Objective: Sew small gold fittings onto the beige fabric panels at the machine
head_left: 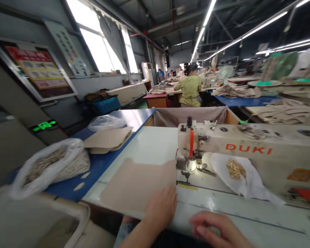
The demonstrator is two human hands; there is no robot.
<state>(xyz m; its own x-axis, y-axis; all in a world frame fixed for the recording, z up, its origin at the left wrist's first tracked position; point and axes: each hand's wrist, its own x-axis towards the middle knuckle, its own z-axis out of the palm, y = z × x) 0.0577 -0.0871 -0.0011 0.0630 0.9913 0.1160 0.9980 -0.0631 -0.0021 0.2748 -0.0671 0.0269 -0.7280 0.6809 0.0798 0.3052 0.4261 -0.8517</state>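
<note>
A beige fabric panel (136,184) lies on the pale sewing table, left of the sewing machine's needle area. My left hand (162,206) rests over the panel's near right corner, fingers together and curled at its edge; their tips are partly hidden. My right hand (217,227) hovers at the front edge of the table, blurred, with fingers loosely bent and a gap beside the thumb. Nothing shows in it. The white sewing machine (240,141) marked DUKI stands just beyond my hands. Under its arm, gold-coloured metal pieces (235,169) lie on a white cloth (250,182).
On the blue side table (100,172) sit stacked beige panels (108,139), a clear plastic bag (105,122) and a white sack (69,165) of small pieces. A pale bin (85,220) stands front left. A person (190,88) sits working ahead, beyond a cloth-lined trough (191,115).
</note>
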